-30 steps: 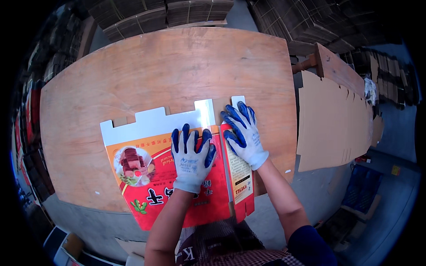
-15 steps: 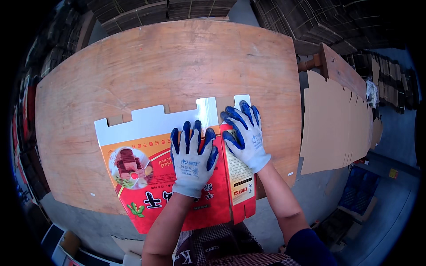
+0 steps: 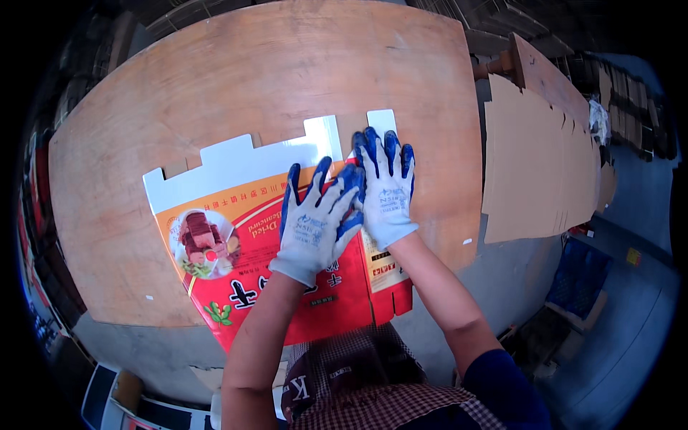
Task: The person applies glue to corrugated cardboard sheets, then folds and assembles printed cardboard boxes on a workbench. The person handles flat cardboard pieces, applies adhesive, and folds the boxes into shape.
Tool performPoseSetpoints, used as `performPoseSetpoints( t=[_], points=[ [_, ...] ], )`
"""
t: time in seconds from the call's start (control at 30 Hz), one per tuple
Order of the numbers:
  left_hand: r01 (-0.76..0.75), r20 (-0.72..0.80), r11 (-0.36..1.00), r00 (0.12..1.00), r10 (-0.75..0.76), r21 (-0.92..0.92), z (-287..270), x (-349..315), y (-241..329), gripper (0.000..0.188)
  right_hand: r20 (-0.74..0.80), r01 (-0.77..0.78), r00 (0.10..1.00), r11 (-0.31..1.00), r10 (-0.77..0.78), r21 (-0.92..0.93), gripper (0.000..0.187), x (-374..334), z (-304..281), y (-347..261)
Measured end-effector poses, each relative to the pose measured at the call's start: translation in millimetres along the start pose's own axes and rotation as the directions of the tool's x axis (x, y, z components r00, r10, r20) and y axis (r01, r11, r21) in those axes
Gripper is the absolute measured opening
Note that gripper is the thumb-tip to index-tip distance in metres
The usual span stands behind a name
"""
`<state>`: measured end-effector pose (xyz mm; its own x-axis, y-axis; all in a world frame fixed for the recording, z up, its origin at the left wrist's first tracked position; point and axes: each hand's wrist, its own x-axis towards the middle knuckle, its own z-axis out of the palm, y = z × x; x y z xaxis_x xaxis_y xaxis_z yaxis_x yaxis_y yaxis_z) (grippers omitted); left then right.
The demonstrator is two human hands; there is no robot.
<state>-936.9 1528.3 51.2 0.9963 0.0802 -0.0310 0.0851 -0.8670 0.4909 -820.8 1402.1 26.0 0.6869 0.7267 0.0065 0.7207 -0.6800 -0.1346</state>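
Note:
A flat printed carton (image 3: pixel 251 251), red and orange with a food picture, lies on the wooden table and overhangs its near edge. White notched flaps (image 3: pixel 229 161) run along its far side. Gloved in white with blue fingertips, my left hand (image 3: pixel 315 222) rests open and flat on the main panel. My right hand (image 3: pixel 387 183), in a matching glove, lies open over the far part of the narrow side panel (image 3: pixel 387 276). The two hands touch or overlap at the fingers near the crease. Their palms hide part of the print.
The wooden tabletop (image 3: pixel 251 72) stretches beyond the carton. To its right lies a large brown cardboard sheet (image 3: pixel 537 165), with a wooden board (image 3: pixel 548 86) behind it. Stacks of flat cardboard (image 3: pixel 502 25) stand past the far edge. A blue crate (image 3: pixel 580 276) sits low at the right.
The left hand has shifted toward the right hand, its fingers now reaching the right glove. The right hand's fingers have turned straighter away from me. Everything sits higher in the picture as the view tilted.

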Motion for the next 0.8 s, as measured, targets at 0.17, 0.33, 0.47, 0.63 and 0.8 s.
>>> performPoseSetpoints(
  t=[0.17, 0.33, 0.47, 0.63, 0.8],
  points=[
    [0.022, 0.024, 0.988, 0.999, -0.026, 0.151, 6, 2, 0, 0.057, -0.066, -0.113, 0.992, 0.993, 0.112, -0.023, 0.058, -18, 6, -11],
    [0.075, 0.141, 0.957, 0.983, -0.119, 0.280, 4, 2, 6, 0.059, -0.039, -0.154, 0.987, 0.986, 0.157, 0.061, 0.058, -79, -6, -29],
    [0.074, 0.086, 0.969, 0.992, -0.097, 0.234, 3, 3, 10, 0.067, 0.044, -0.189, 0.982, 0.978, 0.185, 0.087, 0.058, -150, -17, -40],
    [0.031, -0.019, 0.975, 0.999, -0.028, 0.219, 9, 2, 8, 0.068, 0.132, -0.158, 0.981, 0.978, 0.139, 0.139, 0.058, -234, -20, -41],
    [0.017, -0.050, 0.984, 0.999, -0.008, 0.177, 6, 0, 12, 0.066, 0.052, -0.108, 0.994, 0.967, 0.099, 0.231, 0.066, -253, -44, 35]
  ],
)
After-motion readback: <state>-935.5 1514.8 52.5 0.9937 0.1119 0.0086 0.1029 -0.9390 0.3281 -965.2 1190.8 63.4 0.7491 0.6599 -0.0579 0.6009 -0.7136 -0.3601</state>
